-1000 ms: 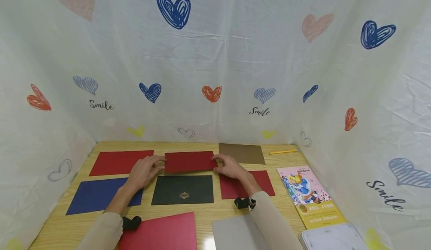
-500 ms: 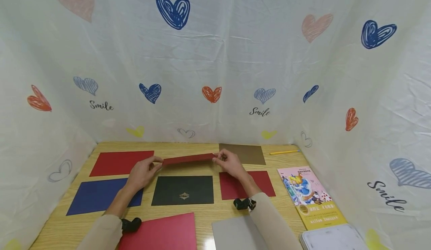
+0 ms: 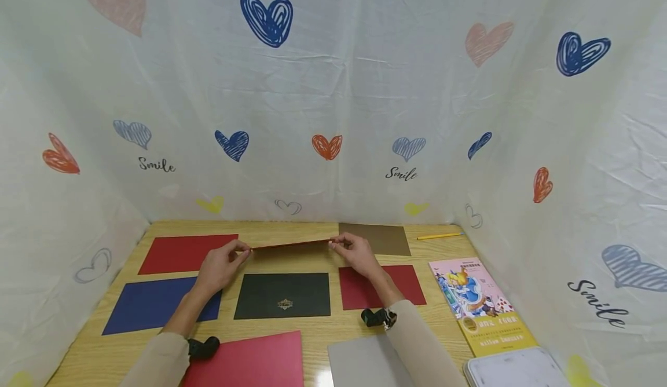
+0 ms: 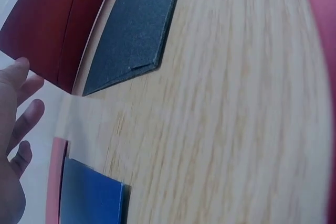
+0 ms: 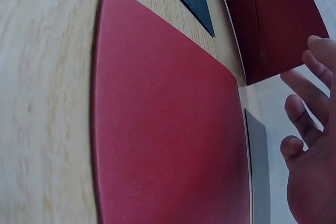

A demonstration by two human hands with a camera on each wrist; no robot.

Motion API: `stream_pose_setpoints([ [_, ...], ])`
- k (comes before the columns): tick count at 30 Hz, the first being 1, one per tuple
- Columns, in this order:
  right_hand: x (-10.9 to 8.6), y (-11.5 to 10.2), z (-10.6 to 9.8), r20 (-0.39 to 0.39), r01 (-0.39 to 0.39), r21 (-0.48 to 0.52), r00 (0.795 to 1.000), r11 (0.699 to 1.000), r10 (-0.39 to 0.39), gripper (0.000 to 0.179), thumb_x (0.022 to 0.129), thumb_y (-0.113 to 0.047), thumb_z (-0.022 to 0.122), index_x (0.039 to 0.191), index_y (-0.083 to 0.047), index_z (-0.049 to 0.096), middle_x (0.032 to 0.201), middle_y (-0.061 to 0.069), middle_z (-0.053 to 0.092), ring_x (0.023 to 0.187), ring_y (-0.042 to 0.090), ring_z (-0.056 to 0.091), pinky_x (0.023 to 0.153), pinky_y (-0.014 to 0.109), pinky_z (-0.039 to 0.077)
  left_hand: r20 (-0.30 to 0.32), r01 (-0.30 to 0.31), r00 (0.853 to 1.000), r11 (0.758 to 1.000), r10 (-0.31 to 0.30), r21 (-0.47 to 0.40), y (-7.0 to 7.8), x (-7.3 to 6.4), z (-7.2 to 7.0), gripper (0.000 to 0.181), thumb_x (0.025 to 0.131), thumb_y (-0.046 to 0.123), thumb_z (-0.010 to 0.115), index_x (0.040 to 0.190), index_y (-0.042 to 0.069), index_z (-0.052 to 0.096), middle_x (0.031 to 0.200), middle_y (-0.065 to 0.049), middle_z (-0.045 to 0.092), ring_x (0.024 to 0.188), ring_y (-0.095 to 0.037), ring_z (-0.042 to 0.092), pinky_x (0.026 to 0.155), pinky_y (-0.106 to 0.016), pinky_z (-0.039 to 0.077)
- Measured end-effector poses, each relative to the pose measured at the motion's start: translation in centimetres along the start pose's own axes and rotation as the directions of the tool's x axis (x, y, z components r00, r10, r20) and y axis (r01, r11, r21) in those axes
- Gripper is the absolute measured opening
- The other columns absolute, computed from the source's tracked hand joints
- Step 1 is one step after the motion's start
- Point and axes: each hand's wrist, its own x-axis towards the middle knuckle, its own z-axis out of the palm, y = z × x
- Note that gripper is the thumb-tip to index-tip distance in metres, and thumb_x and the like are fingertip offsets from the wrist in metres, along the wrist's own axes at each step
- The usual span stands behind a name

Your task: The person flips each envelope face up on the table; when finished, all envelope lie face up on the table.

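Item: 1 dark red envelope (image 3: pixel 292 245), held between my 2 hands over the far middle part of the wood-grain table (image 3: pixel 104 352). Seen nearly edge-on from my head, its right end a little higher in view than its left; the wrist views show a broad face with a lengthwise line. Whether its lower edge touches the table, I cannot tell.

My left hand (image 3: pixel 219 268): thumb and forefinger narrow, pinching the envelope's left end; the other fingers bent and spread apart.

My right hand (image 3: pixel 359 256): thumb and forefinger likewise pinching the right end; remaining fingers loosely bent.

Nearest, on the near side: 1 dark green card (image 3: pixel 271 288), flat, gold emblem near its lower edge.

Left side: 1 bright red card (image 3: pixel 187 254), far; 1 blue card (image 3: pixel 156 306), nearer, partly behind my left forearm.

Right side: 1 brown card (image 3: pixel 385 240), far, just beyond my right hand; 1 crimson card (image 3: pixel 403 285), nearer, partly under my right forearm.

Front: 1 pinkish-red card (image 3: pixel 260 358), left; 1 grey card (image 3: pixel 365 358), right.

Far right: 1 yellow pencil (image 3: pixel 438 236); 1 illustrated book (image 3: pixel 474 300), pink and yellow; 1 white case (image 3: pixel 516 369), rounded corner, near the book's lower end.

Backdrop: 1 white curtain (image 3: pixel 318 91), printed with hearts and "Smile".
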Motion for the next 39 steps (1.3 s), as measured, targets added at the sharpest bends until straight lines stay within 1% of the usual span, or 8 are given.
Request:
stream_pose_setpoints([
  [4,-0.08,-0.07,-0.03,-0.004,0.001,-0.016,1.000,1.000,-0.001,0.020,0.098,-0.024,0.067,0.111,-0.009,0.072,0.086,0.000,0.066,0.067,0.013,0.049,0.055,0.025,0.039,-0.021,-0.003,1.000,1.000,0.002,-0.013,0.00,0.09,-0.03,0.012,0.095,0.023,0.071,0.106,0.017,0.071,0.099,-0.005,0.075,0.083,-0.025,0.068,0.062,-0.032,0.045],
  [9,-0.06,-0.04,-0.02,-0.007,-0.001,-0.057,1.000,0.998,0.000,0.024,0.099,-0.023,0.066,0.116,-0.007,0.071,0.084,-0.002,0.062,0.072,0.015,0.050,0.058,0.028,0.042,-0.033,0.006,0.999,1.000,-0.007,-0.026,0.16,0.21,-0.03,0.011,0.095,0.021,0.071,0.106,0.016,0.071,0.097,-0.006,0.076,0.083,-0.025,0.068,0.059,-0.028,0.043],
  [14,0.03,-0.06,0.00,-0.013,0.003,-0.097,1.000,0.995,-0.004,0.023,0.100,-0.022,0.065,0.119,-0.011,0.073,0.080,0.000,0.058,0.076,0.018,0.049,0.062,0.031,0.042,-0.036,0.015,0.999,0.999,-0.016,-0.036,0.29,0.28,0.05,0.013,0.095,0.018,0.070,0.108,0.016,0.071,0.098,-0.006,0.075,0.078,-0.020,0.063,0.057,-0.027,0.041],
  [17,0.08,-0.13,0.00,-0.009,0.009,-0.111,1.000,0.994,-0.010,0.023,0.099,-0.021,0.065,0.121,-0.014,0.072,0.080,0.001,0.058,0.075,0.018,0.049,0.064,0.032,0.042,-0.033,0.020,0.999,0.999,-0.022,-0.047,0.30,0.30,0.13,0.016,0.095,0.017,0.071,0.111,0.016,0.070,0.091,-0.005,0.073,0.071,-0.017,0.058,0.054,-0.027,0.039],
  [22,0.14,-0.28,0.04,-0.003,0.018,-0.127,1.000,0.992,-0.018,0.025,0.099,-0.019,0.066,0.123,-0.017,0.071,0.080,0.004,0.058,0.075,0.016,0.047,0.065,0.031,0.041,-0.020,0.029,0.999,0.998,-0.030,-0.056,0.24,0.37,0.22,0.022,0.095,0.019,0.072,0.116,0.016,0.069,0.078,-0.002,0.065,0.062,-0.014,0.053,0.050,-0.027,0.036],
  [29,0.42,-0.51,0.13,-0.017,0.021,-0.140,1.000,0.990,-0.024,0.024,0.098,-0.020,0.067,0.121,-0.018,0.072,0.077,0.009,0.056,0.075,0.017,0.044,0.066,0.032,0.039,-0.017,0.046,0.999,0.998,-0.047,-0.051,0.21,0.59,0.38,0.027,0.094,0.019,0.073,0.120,0.015,0.068,0.079,-0.002,0.066,0.067,-0.014,0.057,0.052,-0.027,0.039],
  [35,0.44,-0.42,0.43,0.009,0.022,-0.172,1.000,0.985,-0.021,0.032,0.096,-0.021,0.070,0.127,-0.017,0.070,0.086,0.008,0.057,0.080,0.018,0.041,0.068,0.032,0.036,0.010,0.055,0.998,0.997,-0.055,-0.055,0.33,0.57,0.51,0.034,0.094,0.019,0.073,0.126,0.014,0.068,0.084,-0.001,0.068,0.070,-0.014,0.059,0.051,-0.028,0.040],
  [39,0.30,-0.44,0.63,0.043,0.032,-0.228,0.999,0.973,-0.023,0.041,0.094,-0.022,0.073,0.134,-0.017,0.065,0.101,0.004,0.064,0.087,0.022,0.043,0.070,0.033,0.036,0.024,0.047,0.999,0.998,-0.046,-0.035,0.42,0.48,0.53,0.040,0.091,0.018,0.075,0.130,0.014,0.066,0.082,-0.001,0.066,0.069,-0.014,0.058,0.050,-0.029,0.039],
])
